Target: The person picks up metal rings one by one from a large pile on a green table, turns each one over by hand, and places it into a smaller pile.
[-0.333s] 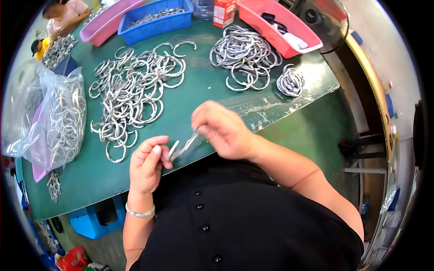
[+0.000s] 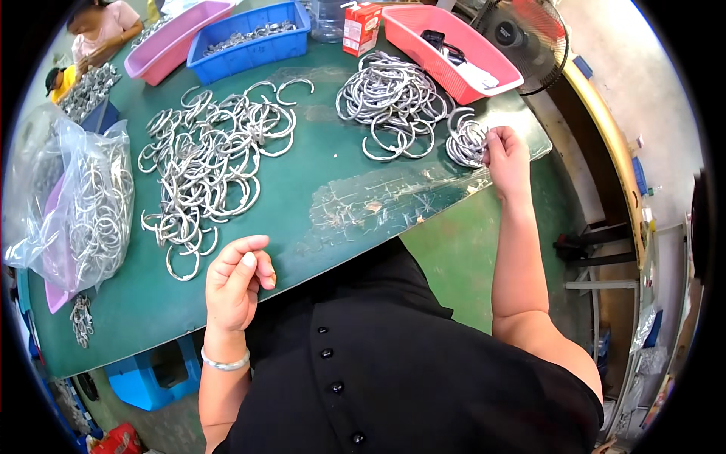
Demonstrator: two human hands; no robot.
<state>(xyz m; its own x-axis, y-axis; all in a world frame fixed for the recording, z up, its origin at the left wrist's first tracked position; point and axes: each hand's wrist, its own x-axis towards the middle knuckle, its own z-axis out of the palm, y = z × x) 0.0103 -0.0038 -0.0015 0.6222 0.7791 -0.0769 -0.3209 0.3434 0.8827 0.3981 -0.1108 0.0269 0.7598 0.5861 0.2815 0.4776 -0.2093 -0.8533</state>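
My left hand (image 2: 236, 281) hovers over the near table edge with its fingers loosely curled and apart, nothing visible in them. Out to the right, my right hand (image 2: 507, 160) pinches at the edge of a small stack of silvery open bangles (image 2: 466, 144). Its fingertips close on a bangle there, though they partly hide it. Just left of that stack lies a larger heap of similar bangles (image 2: 393, 98). A loose spread of open, C-shaped metal bangles (image 2: 215, 151) covers the table beyond my left hand.
Clear plastic bag (image 2: 102, 212) of bangles at left, beside a small metal bunch (image 2: 82, 321). Along the back stand a blue tray (image 2: 249, 59) of metal pieces, pink trays (image 2: 454, 72), a red carton (image 2: 361, 29) and a fan (image 2: 522, 38). Two people sit far left.
My right hand has moved from beside my left hand to the small stack on the right, taking the bangle from between the hands. My left hand stays near its place, without the bangle.
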